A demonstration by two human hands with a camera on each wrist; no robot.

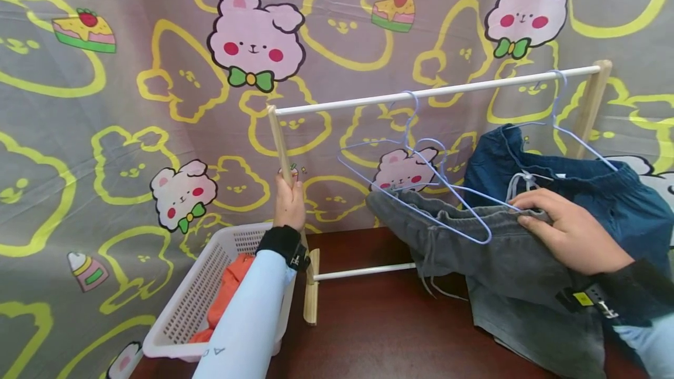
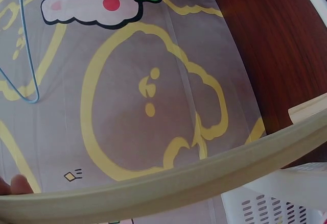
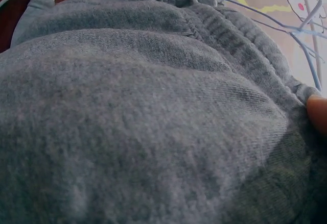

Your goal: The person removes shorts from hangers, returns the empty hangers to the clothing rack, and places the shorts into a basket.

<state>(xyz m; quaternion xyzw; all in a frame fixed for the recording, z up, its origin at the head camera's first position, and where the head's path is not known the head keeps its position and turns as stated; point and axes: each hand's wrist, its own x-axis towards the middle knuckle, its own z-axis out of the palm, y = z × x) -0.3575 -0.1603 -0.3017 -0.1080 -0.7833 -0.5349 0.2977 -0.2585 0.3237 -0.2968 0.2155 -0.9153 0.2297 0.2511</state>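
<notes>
My left hand (image 1: 290, 202) grips the wooden upright (image 1: 280, 142) of a small clothes rack; in the left wrist view that wooden upright (image 2: 153, 191) crosses the lower part. My right hand (image 1: 576, 230) pinches the waistband of grey drawstring shorts (image 1: 505, 256), which fill most of the right wrist view as grey fabric (image 3: 143, 117). A hanger (image 1: 441, 159) sits in their waistband, its hook off the rail. Another blue-purple hanger (image 1: 476, 233) hangs from the white rail (image 1: 347, 104), overlapping the shorts' front. Blue shorts (image 1: 595, 174) hang on a hanger (image 1: 559, 95) at the right.
A white perforated basket (image 1: 181, 303) with orange cloth (image 1: 229, 291) inside stands left of the rack, partly behind my left forearm. The rack's lower white bar (image 1: 363, 272) runs above the dark red-brown table (image 1: 379, 326). A patterned curtain (image 1: 337, 28) hangs behind.
</notes>
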